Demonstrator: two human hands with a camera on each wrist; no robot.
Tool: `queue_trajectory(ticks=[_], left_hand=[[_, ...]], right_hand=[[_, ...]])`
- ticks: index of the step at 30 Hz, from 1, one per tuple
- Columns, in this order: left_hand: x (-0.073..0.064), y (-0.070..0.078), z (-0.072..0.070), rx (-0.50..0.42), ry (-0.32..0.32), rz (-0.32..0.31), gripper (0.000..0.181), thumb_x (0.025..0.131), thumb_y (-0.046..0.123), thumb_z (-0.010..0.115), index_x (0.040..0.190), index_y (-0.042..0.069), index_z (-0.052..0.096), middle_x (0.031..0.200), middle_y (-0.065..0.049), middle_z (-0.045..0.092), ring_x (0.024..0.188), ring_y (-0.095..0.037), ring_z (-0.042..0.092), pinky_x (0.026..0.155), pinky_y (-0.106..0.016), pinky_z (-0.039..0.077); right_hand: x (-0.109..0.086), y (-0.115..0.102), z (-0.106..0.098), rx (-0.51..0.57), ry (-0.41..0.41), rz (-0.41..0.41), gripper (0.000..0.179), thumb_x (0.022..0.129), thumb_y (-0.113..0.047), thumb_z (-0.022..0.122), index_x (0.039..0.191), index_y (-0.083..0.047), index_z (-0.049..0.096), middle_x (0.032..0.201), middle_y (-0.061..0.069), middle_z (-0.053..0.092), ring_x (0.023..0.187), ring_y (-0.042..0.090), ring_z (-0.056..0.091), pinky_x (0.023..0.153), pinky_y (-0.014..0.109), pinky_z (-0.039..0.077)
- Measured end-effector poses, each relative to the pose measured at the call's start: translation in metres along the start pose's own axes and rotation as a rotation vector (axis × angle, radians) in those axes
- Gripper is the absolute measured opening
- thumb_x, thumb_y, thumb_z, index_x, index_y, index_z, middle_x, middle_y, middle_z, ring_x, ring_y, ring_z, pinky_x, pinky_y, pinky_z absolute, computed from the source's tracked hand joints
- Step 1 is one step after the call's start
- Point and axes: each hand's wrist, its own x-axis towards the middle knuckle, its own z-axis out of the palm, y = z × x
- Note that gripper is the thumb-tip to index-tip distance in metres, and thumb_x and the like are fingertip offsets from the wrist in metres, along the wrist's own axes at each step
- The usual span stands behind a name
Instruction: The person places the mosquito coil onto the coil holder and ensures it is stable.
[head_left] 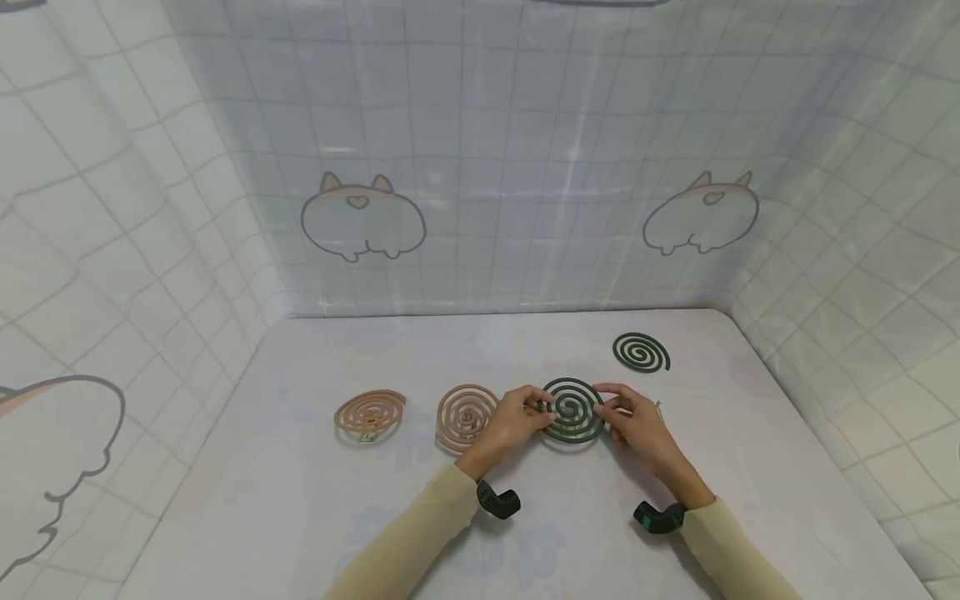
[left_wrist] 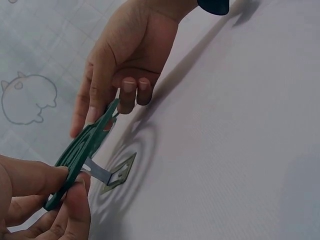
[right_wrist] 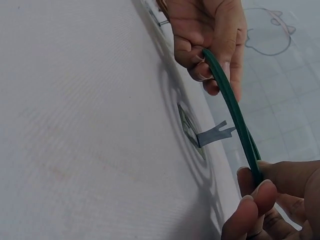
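A dark green mosquito coil (head_left: 570,409) is held between my two hands, above the white table. My left hand (head_left: 516,419) pinches its left edge between thumb and fingers. On the opposite edge, my right hand (head_left: 636,425) pinches it the same way. In the right wrist view, the coil (right_wrist: 234,111) is seen edge-on, close to the forked upper end of a small metal stand (right_wrist: 212,136). The stand's square base (left_wrist: 121,172) rests on the table under the coil. Whether the fork touches the coil, I cannot tell.
Left of my left hand, a brown coil (head_left: 468,415) sits partly behind the wrist. Farther left, another brown coil (head_left: 370,410) is tilted on a metal stand (head_left: 367,437). A second green coil (head_left: 640,352) lies at the back right. Tiled-pattern sheeting (head_left: 517,275) encloses the table.
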Motion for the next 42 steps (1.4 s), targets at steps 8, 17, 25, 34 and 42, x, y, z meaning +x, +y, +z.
queue_trajectory(ticks=[8,17,25,34,42], left_hand=[[-0.0037,0.0003,0.0011,0.02,0.002,-0.019,0.022,0.096,0.01,0.074,0.118,0.009,0.07,0.092,-0.005,0.069,0.078,-0.019,0.07,0.073,-0.034,0.056],[-0.0001,0.0007,0.0013,0.005,0.006,0.012,0.023,0.096,0.009,0.074,0.119,0.008,0.07,0.096,-0.008,0.064,0.08,-0.021,0.07,0.072,-0.037,0.059],[-0.0008,0.0004,0.002,-0.006,0.016,0.008,0.023,0.095,0.006,0.074,0.118,0.005,0.069,0.096,-0.009,0.062,0.079,-0.019,0.069,0.071,-0.037,0.06],[0.0008,0.0008,0.0017,0.01,0.015,0.001,0.022,0.096,0.007,0.074,0.118,0.007,0.07,0.096,-0.008,0.063,0.079,-0.019,0.068,0.071,-0.036,0.059],[0.0004,0.0026,0.0021,0.03,0.021,-0.012,0.022,0.095,0.01,0.075,0.117,0.008,0.071,0.098,-0.005,0.065,0.081,-0.016,0.067,0.073,-0.035,0.056]], right_hand=[[-0.0025,0.0034,0.0002,-0.023,-0.004,0.014,0.04,0.101,-0.018,0.07,0.139,-0.014,0.06,0.104,0.015,0.064,0.062,0.015,0.051,0.053,0.027,0.048],[-0.0017,-0.001,0.0002,-0.021,0.012,0.003,0.038,0.101,-0.017,0.069,0.138,-0.015,0.06,0.106,0.016,0.062,0.063,0.016,0.052,0.053,0.028,0.049],[-0.0003,0.0008,0.0012,-0.006,0.007,0.004,0.038,0.101,-0.016,0.069,0.138,-0.015,0.061,0.105,0.016,0.063,0.062,0.014,0.052,0.053,0.027,0.049],[-0.0014,-0.0018,0.0001,-0.016,0.008,-0.001,0.039,0.101,-0.017,0.069,0.139,-0.014,0.06,0.105,0.016,0.063,0.063,0.015,0.052,0.053,0.028,0.049],[-0.0009,0.0009,-0.0011,-0.027,0.01,0.007,0.04,0.101,-0.02,0.069,0.139,-0.013,0.059,0.104,0.015,0.063,0.064,0.015,0.052,0.054,0.028,0.049]])
